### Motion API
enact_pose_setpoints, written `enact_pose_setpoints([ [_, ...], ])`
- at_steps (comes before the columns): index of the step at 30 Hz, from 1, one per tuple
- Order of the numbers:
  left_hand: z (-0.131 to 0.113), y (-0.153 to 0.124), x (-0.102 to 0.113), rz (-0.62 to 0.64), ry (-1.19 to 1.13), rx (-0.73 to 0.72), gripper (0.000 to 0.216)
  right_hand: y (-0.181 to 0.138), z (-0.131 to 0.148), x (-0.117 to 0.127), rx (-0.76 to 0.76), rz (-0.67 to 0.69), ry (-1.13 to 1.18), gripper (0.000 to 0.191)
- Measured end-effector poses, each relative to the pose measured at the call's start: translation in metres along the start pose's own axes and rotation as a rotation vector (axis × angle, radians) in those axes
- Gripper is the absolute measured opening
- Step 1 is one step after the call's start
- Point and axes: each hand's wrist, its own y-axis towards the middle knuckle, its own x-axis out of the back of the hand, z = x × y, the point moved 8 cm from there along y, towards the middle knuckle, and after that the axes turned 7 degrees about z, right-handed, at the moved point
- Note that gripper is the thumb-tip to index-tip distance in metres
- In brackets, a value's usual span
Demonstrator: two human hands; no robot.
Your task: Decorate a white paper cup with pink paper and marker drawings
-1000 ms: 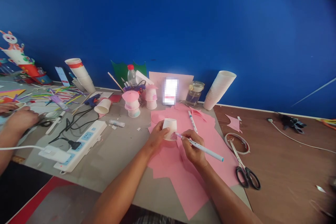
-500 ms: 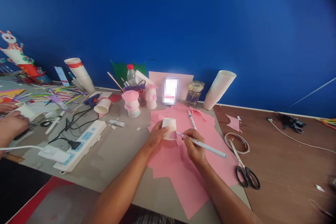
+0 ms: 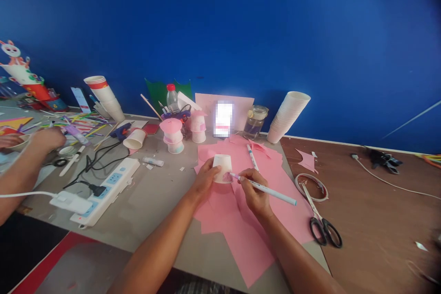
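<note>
paper cup (image 3: 223,163): above the pink paper (image 3: 250,229), fingers of your left hand (image 3: 205,177) wrapped round its left side
marker (image 3: 275,194): pinched in your right hand (image 3: 254,190), tip at or beside the purple patch (image 3: 226,177); if the cup twists, ink could streak
worktop (image 3: 155,202): grey, cluttered at left
wall (image 3: 220,32): blue, far side

One cup (image 3: 223,163) has one purple patch (image 3: 227,177). Right of that cup are two pens (image 3: 275,194), one roll of tape (image 3: 320,199) and one pair of scissors (image 3: 318,218). Behind it on the right are one glass jar (image 3: 255,124) and one tall stack of cups (image 3: 288,115). Behind it on the left are two pink towers (image 3: 172,137) and one bottle (image 3: 172,99). Left of it are one glue stick (image 3: 153,161), one tipped-over cup (image 3: 133,140) and one power strip (image 3: 120,172) with two plugs (image 3: 98,189).
</note>
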Motion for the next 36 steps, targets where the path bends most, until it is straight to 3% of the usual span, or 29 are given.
enact_pose_setpoints([
  [12,0.0,0.001,-0.001,0.05,-0.082,-0.008,0.03,0.0,-0.011,0.004,-0.068,-0.035,0.059,0.01],
  [19,-0.001,0.007,0.005,0.038,-0.158,-0.041,0.021,0.001,-0.007,-0.003,-0.078,0.059,0.083,0.011],
  [26,0.0,0.006,0.004,0.048,-0.159,-0.015,0.024,0.001,-0.001,0.006,-0.057,-0.015,0.121,0.011],
  [36,0.001,0.005,0.003,0.052,-0.168,-0.008,0.02,0.0,-0.004,-0.005,-0.077,0.073,0.097,0.011],
])
